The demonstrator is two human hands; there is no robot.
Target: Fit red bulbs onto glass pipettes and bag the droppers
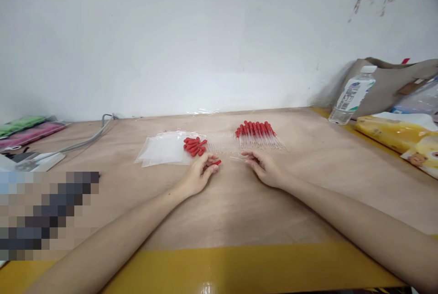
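Red-topped tubes lie side by side on the broad desk, tops away from the person, perhaps to keep them orderly; the left hand and the right hand are both curled nearly closed, near each other but apart, which seems to suit work done between them; flat whitish bags overlap farther left, probably clear of the fingers' path; loose red caps sit heaped at the bags' right edge, likely for a short left reach; faint bare tubes lie between heap and row; the right fingertips pinch one clear tube, its far end left free; the left fingers grip a single red cap, partly showing
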